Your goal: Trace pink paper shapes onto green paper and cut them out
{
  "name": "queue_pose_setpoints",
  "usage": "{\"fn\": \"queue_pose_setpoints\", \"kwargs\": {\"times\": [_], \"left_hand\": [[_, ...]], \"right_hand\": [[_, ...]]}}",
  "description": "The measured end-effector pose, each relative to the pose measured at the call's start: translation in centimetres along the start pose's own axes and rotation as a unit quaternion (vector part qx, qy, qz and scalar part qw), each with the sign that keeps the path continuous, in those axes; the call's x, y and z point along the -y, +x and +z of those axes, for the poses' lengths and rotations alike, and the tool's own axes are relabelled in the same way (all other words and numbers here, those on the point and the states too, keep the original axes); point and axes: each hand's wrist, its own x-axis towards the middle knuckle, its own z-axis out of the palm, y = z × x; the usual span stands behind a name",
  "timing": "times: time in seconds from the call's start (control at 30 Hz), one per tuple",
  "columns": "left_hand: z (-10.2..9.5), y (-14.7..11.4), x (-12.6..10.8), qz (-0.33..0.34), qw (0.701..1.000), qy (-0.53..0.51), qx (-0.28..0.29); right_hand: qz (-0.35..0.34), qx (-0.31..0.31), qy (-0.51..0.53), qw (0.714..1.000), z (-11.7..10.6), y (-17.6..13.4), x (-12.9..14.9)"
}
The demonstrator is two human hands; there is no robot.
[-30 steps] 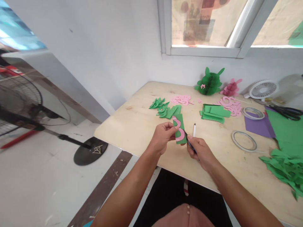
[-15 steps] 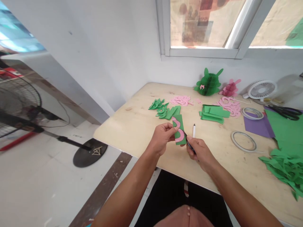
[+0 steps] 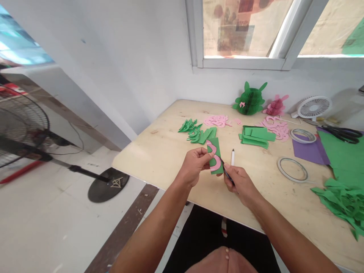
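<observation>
My left hand [image 3: 193,166] is closed on a green paper strip [image 3: 215,146], with a wavy pink paper cut-out [image 3: 216,162] pressed flat on it under the thumb. In my right hand [image 3: 239,182] is a slim dark pen [image 3: 229,176]. Its tip meets the strip's right side beside the pink curve; whether it has left a line is too small to see. Behind my right hand lies a white pen with a dark tip [image 3: 232,157]. Just past the strip are folded green paper pieces [image 3: 209,134] and curled green cut-outs [image 3: 189,126].
Toward the back are pink cut-outs [image 3: 217,121], stacked green strips [image 3: 257,136], a green paper figure [image 3: 250,99] and a pink one [image 3: 275,106]. On the right are tape rolls [image 3: 280,172], black scissors [image 3: 342,133], green scraps [image 3: 341,203] and a small white fan [image 3: 314,107].
Both hands keep their hold, and the strip and pen look almost unmoved. The view has shifted very slightly.
</observation>
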Motion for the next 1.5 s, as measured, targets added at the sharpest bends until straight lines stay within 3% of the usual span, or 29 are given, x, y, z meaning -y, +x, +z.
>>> {"fn": "queue_pose_setpoints", "kwargs": {"times": [1.5], "left_hand": [[-0.2,0.3,1.1,-0.007,0.998,-0.057,0.010]], "right_hand": [[-0.023,0.014,0.014,1.000,0.1,0.1,-0.1]]}}
